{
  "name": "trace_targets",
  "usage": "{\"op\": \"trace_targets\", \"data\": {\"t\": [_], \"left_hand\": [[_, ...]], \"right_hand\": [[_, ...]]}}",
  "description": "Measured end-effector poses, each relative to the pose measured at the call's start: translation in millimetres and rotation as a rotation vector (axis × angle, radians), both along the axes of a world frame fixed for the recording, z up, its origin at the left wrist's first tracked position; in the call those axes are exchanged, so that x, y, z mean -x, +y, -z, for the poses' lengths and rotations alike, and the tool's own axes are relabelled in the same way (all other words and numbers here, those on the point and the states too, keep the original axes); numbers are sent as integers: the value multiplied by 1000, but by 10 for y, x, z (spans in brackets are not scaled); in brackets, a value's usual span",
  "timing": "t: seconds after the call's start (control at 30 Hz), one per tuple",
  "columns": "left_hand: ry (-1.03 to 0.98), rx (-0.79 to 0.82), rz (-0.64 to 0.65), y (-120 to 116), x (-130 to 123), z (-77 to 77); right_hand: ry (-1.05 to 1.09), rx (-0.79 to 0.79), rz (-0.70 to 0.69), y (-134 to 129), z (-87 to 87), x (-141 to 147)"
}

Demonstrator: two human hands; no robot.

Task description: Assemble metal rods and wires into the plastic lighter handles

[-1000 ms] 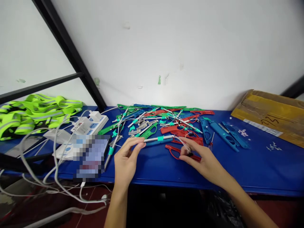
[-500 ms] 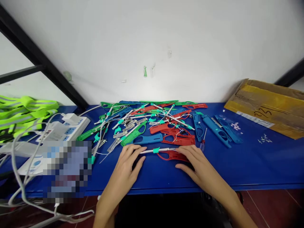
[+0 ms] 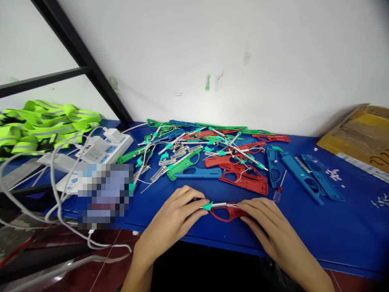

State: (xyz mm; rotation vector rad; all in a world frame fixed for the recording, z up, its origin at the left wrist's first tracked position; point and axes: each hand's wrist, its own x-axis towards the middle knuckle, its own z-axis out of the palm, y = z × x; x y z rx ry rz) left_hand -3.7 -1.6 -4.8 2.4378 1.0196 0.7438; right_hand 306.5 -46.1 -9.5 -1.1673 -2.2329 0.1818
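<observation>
Between my hands lies a red plastic lighter shell half with a ring-shaped trigger opening. Along its upper edge runs a thin silver rod assembly carrying a teal trigger piece. My left hand pinches the assembly's left end, just beside the teal piece. Fingers of my right hand are closed over the right end of the red shell and the rod, hiding that end. Above them are more red shell halves, a blue shell half and a small screwdriver.
A pile of shell halves, metal rods and white wires spreads along the wall. Blue shells and small white bits lie right, near a cardboard box. Left are a power strip, cables, a blurred phone-like object and yellow-green straps.
The view has swung left and tilted. My left fingers have closed on the rod assembly, and its teal piece now sits at their tips. My right fingers have closed further over the shell.
</observation>
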Motion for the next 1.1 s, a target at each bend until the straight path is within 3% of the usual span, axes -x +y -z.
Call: {"op": "trace_targets", "data": {"t": [0.33,0.43,0.57,0.77,0.93,1.1], "left_hand": [[-199,66,-46,3,19,26],[-190,46,-102,-17,36,23],[-127,-25,-176,-26,65,-6],[-84,-48,-165,-14,50,-63],[-100,-11,-203,-23,42,-35],[-128,14,-240,-28,58,17]], "right_hand": [[84,-61,38,23,-31,49],[123,-90,58,75,-49,137],[138,-75,-14,119,-63,253],[98,-138,5,142,15,268],[208,-63,105,110,58,207],[242,-3,117,75,23,203]]}}
